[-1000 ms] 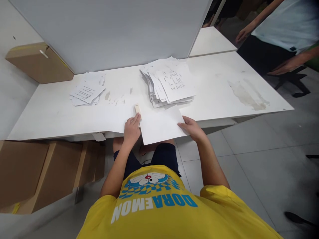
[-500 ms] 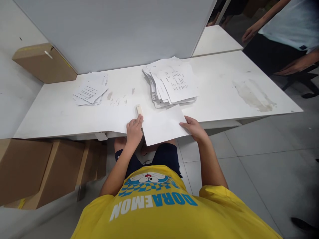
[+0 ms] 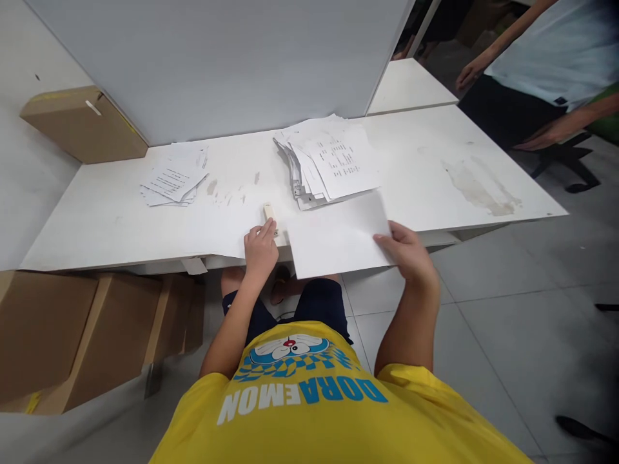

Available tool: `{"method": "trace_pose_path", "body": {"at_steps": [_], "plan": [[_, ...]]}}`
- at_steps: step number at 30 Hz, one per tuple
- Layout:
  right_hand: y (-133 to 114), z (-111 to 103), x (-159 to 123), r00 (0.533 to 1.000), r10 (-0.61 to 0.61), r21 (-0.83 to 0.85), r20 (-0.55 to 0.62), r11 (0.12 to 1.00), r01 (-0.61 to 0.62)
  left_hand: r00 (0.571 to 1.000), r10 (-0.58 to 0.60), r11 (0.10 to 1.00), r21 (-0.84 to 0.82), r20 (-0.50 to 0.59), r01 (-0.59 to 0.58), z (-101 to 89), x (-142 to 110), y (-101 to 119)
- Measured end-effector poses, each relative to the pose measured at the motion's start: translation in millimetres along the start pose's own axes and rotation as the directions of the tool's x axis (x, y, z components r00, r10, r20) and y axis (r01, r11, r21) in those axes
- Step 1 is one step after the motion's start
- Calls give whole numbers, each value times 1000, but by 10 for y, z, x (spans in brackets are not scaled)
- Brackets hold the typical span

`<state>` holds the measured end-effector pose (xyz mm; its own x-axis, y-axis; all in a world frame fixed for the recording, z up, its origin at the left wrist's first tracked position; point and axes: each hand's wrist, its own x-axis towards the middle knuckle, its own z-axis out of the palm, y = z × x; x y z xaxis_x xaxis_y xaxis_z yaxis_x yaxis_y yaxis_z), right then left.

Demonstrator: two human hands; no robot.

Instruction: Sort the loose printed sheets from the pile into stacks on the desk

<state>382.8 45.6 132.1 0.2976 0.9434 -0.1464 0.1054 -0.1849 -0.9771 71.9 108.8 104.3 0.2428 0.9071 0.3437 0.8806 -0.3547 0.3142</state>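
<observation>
My left hand (image 3: 261, 246) is at the table's front edge, its fingers pressed together over the near end of a small cream-coloured stapler (image 3: 268, 210). The stapler lies on the tabletop and its near end is partly hidden by the fingers. My right hand (image 3: 409, 250) pinches the right edge of a blank-looking white sheet of paper (image 3: 338, 238) between thumb and fingers. That sheet is held over the front edge, to the right of the stapler and apart from it. Just behind it sits a thick, uneven stack of printed papers (image 3: 338, 158).
A smaller pile of printed papers (image 3: 174, 177) lies on the left of the white table (image 3: 232, 238). A cardboard box (image 3: 84, 125) stands at the back left by a grey partition (image 3: 222, 64). More boxes (image 3: 111, 328) are below left. Another person (image 3: 546, 64) stands at the right.
My right hand has moved right, drawing the sheet away from the stapler. My left hand stays at the stapler.
</observation>
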Motion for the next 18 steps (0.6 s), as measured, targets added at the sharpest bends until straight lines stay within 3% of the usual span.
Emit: {"method": "trace_pose_path", "body": {"at_steps": [2,4,7,9,12,15,18], "plan": [[-72,-69,106,978,-117,67,-174,989,130,1000,25,999,-25,6,-25,-15,-2,10],[-137,-32,356,921,-238,96,-307,955,279,998,58,997,-46,6,-57,-45,-38,-12],[-200,174,940,850,-372,-16,-372,919,395,999,34,999,-26,-13,-35,-114,-164,-138],[-208,340,1349,823,-410,-155,-393,912,380,1000,-17,1000,13,-18,17,-166,-285,-279],[-193,563,1778,839,-403,-306,-366,903,300,999,-31,999,21,17,31,-232,-474,-490],[-204,748,1917,843,-407,-408,-351,877,253,997,31,998,-48,67,-28,-286,-618,-594],[-251,876,1925,830,-389,-384,-399,893,234,995,68,996,-64,79,-63,-328,-683,-593]]}}
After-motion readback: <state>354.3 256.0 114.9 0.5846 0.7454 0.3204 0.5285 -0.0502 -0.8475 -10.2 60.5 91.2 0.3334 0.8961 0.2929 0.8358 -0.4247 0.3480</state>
